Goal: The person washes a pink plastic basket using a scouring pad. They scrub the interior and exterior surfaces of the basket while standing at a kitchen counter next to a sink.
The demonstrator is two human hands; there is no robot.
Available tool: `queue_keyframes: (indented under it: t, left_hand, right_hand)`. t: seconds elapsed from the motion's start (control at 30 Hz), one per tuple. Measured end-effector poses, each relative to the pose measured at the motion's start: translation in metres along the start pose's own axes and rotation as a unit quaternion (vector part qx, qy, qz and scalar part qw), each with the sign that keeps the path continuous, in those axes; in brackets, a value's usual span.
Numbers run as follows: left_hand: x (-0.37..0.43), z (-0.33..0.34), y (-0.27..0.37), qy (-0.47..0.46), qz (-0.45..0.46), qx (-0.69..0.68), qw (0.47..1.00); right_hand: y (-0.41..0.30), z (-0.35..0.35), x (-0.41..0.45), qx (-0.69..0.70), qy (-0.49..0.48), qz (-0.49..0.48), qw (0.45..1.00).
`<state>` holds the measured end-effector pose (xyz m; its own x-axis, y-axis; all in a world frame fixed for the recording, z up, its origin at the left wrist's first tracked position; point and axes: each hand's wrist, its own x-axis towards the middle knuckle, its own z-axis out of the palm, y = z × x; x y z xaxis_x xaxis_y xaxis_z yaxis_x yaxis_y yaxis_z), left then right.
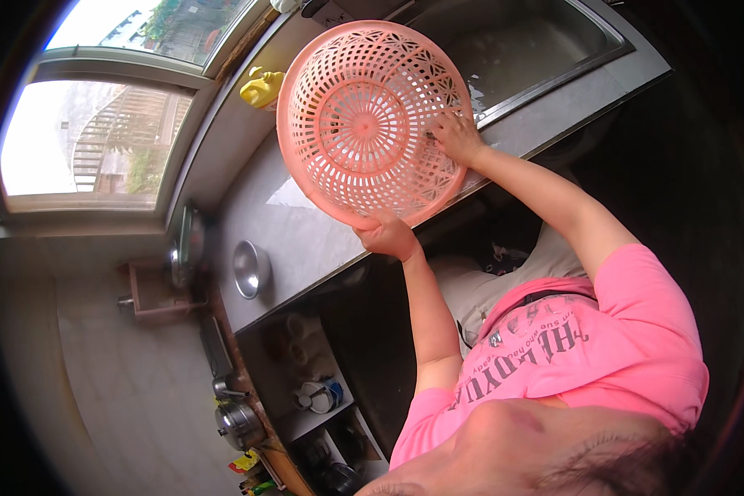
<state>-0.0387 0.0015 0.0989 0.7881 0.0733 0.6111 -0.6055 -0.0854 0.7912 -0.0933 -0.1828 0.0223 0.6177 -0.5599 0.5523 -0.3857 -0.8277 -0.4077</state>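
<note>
A round pink plastic colander basket (366, 127) is tilted up over the counter beside the sink, its openwork face towards me. My left hand (387, 235) grips its rim at the near lower edge, thumb over the rim. My right hand (459, 137) lies on the lattice wall at the sink side, fingers bent. Something small and dark shows at its fingertips; I cannot tell what it is or whether it is held.
A metal sink (521, 56) lies to the right, with a grey countertop (304, 242) running left. On the counter stand a metal bowl (251, 269) and a yellow bottle (262, 88). Open shelves (322, 421) are below, a lidded metal pot (240, 424) beyond.
</note>
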Motion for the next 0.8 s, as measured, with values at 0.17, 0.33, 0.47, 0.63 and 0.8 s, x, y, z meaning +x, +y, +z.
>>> queue_keyframes:
  t: [0.17, 0.33, 0.47, 0.63, 0.8]
  left_hand:
    - [0.011, -0.005, -0.012, 0.022, 0.034, 0.021, 0.999]
    - [0.010, -0.010, -0.002, -0.036, 0.011, 0.001, 0.999]
    - [0.018, -0.014, -0.037, -0.051, -0.084, -0.085, 0.992]
    - [-0.025, -0.001, -0.067, -0.184, -0.295, -0.195, 0.917]
    - [-0.034, 0.009, -0.083, -0.168, -0.342, -0.212, 0.900]
  right_hand:
    - [-0.077, -0.018, -0.007, 0.017, -0.289, 0.071, 0.955]
    - [-0.011, 0.003, -0.022, 0.035, -0.013, -0.026, 0.999]
    - [-0.024, -0.001, -0.021, -0.046, -0.074, 0.012, 0.996]
    - [-0.036, -0.009, -0.019, 0.119, -0.034, 0.059, 0.991]
    - [-0.028, -0.002, -0.008, 0.166, -0.080, 0.134, 0.974]
